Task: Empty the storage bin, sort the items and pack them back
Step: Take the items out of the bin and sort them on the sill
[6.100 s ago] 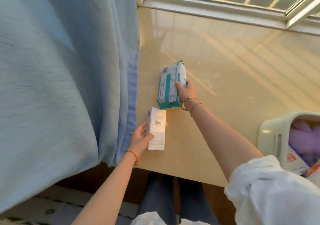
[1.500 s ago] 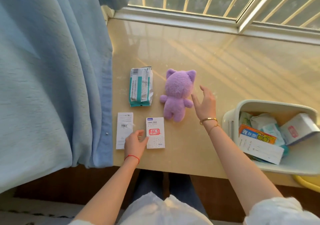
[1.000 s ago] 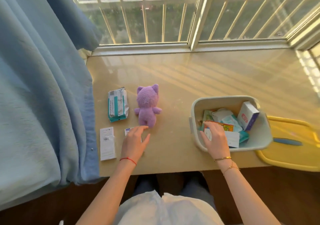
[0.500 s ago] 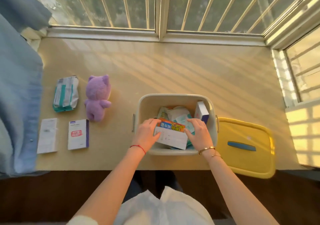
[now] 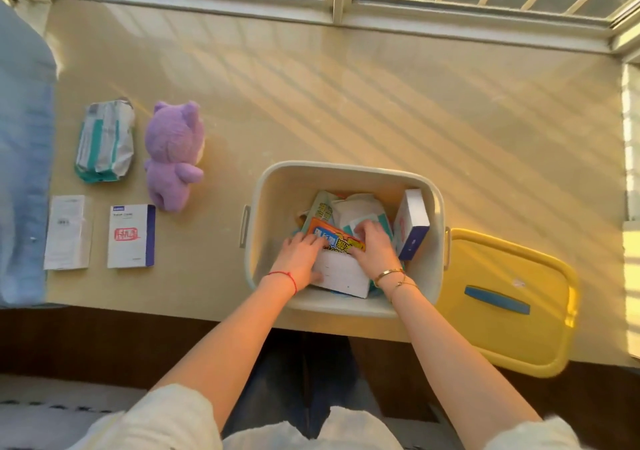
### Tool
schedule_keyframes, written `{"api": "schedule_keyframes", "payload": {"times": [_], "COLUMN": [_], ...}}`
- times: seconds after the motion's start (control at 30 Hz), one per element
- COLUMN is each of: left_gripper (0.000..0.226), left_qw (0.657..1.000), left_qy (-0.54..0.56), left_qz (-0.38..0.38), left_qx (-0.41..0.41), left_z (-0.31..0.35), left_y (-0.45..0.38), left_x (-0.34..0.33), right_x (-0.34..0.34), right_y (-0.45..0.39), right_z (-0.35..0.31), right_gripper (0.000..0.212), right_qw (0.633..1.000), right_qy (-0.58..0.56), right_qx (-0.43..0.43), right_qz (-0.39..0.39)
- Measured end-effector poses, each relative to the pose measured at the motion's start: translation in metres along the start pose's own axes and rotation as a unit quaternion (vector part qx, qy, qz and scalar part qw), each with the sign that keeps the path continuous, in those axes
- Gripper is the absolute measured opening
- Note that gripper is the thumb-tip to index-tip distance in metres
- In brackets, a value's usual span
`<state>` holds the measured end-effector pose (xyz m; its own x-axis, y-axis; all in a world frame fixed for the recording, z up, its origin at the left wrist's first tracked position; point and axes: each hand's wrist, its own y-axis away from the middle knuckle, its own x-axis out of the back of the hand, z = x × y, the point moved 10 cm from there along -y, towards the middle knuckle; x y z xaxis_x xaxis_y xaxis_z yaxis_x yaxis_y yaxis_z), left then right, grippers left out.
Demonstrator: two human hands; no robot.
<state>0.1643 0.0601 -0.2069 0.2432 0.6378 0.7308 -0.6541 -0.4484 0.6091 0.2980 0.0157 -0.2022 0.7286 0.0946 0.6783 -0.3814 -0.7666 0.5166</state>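
Note:
The cream storage bin [image 5: 343, 172] stands at the table's near edge, holding several boxes and packets. Both my hands are inside it. My left hand [image 5: 300, 256] grips the left end of an orange box [image 5: 333, 237] and lies over a white box [image 5: 343, 273] beneath. My right hand [image 5: 373, 249] curls over the orange box's right end. A white-and-purple box [image 5: 410, 222] leans against the bin's right wall. Laid out on the left are a teal wipes pack [image 5: 104, 140], a purple plush toy [image 5: 173, 153], a white carton [image 5: 67, 231] and a white box with a purple spine [image 5: 130, 235].
The yellow bin lid [image 5: 505, 300] with a blue handle lies right of the bin, overhanging the table edge. A blue curtain [image 5: 20, 172] hangs at the far left. The barred window frame [image 5: 332, 3] runs along the back of the beige table [image 5: 346, 96].
My hands have moved from the white box's sides up onto the orange box. Earlier, my left hand came off the items on the left and went into the bin.

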Motion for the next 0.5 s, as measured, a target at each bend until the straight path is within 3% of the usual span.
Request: {"api": "schedule_keyframes", "payload": {"times": [0.17, 0.27, 0.33, 0.4, 0.5], "left_gripper": [0.056, 0.048, 0.044, 0.043, 0.046], "left_qw": [0.998, 0.993, 0.982, 0.956, 0.889], "left_qy": [-0.022, 0.004, 0.078, 0.188, 0.341], "left_qz": [0.05, 0.12, 0.17, 0.219, 0.277], "left_qx": [-0.013, -0.011, 0.012, 0.051, 0.128], "left_z": [-0.002, -0.009, -0.025, -0.048, -0.088], "left_y": [0.014, 0.033, 0.049, 0.07, 0.106], "left_x": [0.016, 0.045, 0.067, 0.087, 0.111], "right_x": [-0.003, 0.025, 0.05, 0.071, 0.091], "right_y": [-0.001, 0.009, 0.02, 0.034, 0.052], "right_z": [0.002, -0.011, -0.025, -0.042, -0.075], "right_gripper": [0.022, 0.019, 0.013, 0.015, 0.025], "right_qw": [0.999, 1.0, 0.997, 0.991, 0.976], "right_qy": [0.014, 0.003, -0.027, -0.077, -0.139], "right_qx": [-0.035, -0.013, 0.003, 0.005, 0.02], "right_qz": [-0.03, 0.024, 0.074, 0.113, 0.168]}}
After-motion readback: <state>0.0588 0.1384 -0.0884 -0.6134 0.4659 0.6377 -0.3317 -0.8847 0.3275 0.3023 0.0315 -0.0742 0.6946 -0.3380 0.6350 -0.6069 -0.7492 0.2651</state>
